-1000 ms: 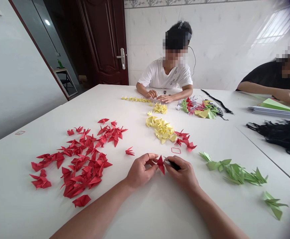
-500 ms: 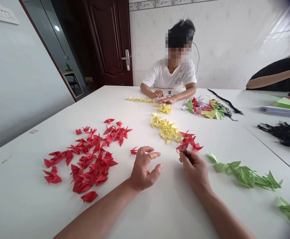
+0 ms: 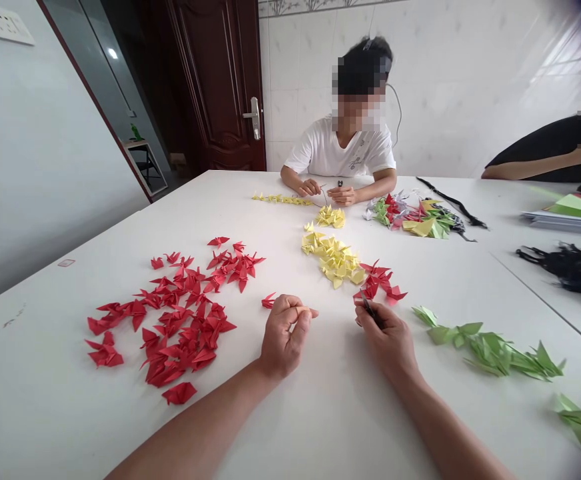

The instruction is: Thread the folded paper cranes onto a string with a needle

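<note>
My left hand (image 3: 283, 337) is closed, with the thumb pressed against the curled fingers; whatever it may pinch is too small to make out. Just behind its knuckles lies a single red paper crane (image 3: 268, 301). My right hand (image 3: 388, 337) is wrapped round a slim, dark, pointed tool (image 3: 370, 308), most of it hidden by the fingers. The tool's tip is close to a small group of red paper cranes (image 3: 378, 280). Left of my hands spreads a large heap of red paper cranes (image 3: 185, 333). Yellow paper cranes (image 3: 338, 260) lie beyond and between both hands.
Green paper cranes (image 3: 500, 353) trail along the right side of the white table (image 3: 320, 427). A mixed coloured pile (image 3: 420, 217), black tassels (image 3: 570, 270) and paper sheets (image 3: 570, 217) lie farther off. Across sits a person in a white shirt (image 3: 345, 150); another is at right.
My left hand has gone from spread fingers to a closed pinch. My right hand keeps the tool, tilted slightly. The person across has lifted their hands, with a dark thread between them.
</note>
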Demonstrator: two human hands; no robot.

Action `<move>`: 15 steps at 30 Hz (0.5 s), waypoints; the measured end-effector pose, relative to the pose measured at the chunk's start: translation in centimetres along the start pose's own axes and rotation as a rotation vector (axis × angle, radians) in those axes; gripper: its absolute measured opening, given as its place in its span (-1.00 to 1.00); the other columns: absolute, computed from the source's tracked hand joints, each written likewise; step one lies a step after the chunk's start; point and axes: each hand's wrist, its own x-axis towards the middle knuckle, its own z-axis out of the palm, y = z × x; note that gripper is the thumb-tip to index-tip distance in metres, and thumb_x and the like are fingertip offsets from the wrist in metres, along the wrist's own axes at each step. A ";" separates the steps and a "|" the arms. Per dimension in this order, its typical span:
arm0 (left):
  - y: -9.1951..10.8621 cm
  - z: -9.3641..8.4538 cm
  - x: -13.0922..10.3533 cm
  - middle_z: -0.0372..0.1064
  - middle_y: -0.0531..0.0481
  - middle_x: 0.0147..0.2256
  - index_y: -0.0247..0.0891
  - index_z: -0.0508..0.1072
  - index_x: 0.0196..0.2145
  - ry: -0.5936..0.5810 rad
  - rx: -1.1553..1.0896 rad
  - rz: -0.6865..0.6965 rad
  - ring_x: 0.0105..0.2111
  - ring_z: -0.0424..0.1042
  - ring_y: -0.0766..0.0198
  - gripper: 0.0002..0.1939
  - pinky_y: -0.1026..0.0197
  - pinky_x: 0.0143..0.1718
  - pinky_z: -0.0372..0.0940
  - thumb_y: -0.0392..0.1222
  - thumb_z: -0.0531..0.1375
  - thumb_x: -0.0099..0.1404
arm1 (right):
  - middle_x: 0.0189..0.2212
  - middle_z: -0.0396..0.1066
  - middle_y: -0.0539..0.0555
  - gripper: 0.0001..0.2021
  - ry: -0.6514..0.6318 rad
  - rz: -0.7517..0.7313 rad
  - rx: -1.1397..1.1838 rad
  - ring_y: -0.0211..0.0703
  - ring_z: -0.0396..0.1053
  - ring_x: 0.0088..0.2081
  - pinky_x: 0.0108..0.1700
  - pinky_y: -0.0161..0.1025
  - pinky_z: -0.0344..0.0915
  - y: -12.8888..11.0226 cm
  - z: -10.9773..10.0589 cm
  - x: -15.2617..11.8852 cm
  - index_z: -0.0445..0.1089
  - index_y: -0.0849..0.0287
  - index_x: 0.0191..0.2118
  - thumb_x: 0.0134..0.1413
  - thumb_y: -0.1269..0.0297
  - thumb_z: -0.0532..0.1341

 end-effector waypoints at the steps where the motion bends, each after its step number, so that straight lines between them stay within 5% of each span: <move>1: 0.0 0.0 0.1 0.18 -0.04 -0.36 -0.29 0.43 -0.45 0.011 -0.026 -0.028 -0.28 0.28 0.28 -0.71 0.19 -0.19 0.23 -0.18 -0.03 0.28 | -0.49 0.39 0.06 -0.68 -0.002 0.001 -0.005 -0.12 0.37 -0.39 -0.36 -0.26 0.25 0.0 0.0 0.0 0.41 0.21 -0.26 -0.06 0.08 0.14; 6: -0.6 -0.1 0.4 0.22 -0.03 -0.37 -0.31 0.45 -0.47 0.006 -0.258 -0.224 -0.30 0.25 0.29 -0.71 0.22 -0.22 0.18 -0.11 0.04 0.24 | -0.43 0.41 0.09 -0.66 -0.021 0.012 0.007 -0.10 0.38 -0.37 -0.32 -0.23 0.26 -0.1 0.0 0.0 0.40 0.22 -0.24 -0.07 0.07 0.15; 10: -0.7 -0.1 0.7 0.23 0.03 -0.49 -0.34 0.45 -0.36 -0.070 -0.746 -0.594 -0.50 0.21 0.40 -0.69 0.28 -0.41 0.13 -0.01 0.09 0.20 | -0.47 0.39 0.07 -0.68 -0.039 0.013 0.025 -0.13 0.36 -0.41 -0.35 -0.25 0.25 0.0 -0.1 -0.1 0.41 0.22 -0.27 -0.07 0.07 0.17; 15: 0.3 -0.1 0.7 0.12 0.11 -0.65 -0.33 0.41 -0.18 -0.345 -1.248 -0.878 -0.69 0.05 0.47 -0.51 0.31 -0.59 -0.09 0.14 -0.02 0.21 | -0.57 0.32 -0.01 -0.61 -0.182 -0.070 0.178 -0.23 0.29 -0.50 -0.41 -0.27 0.24 -0.6 0.4 -0.9 0.38 0.21 -0.15 -0.07 0.06 0.19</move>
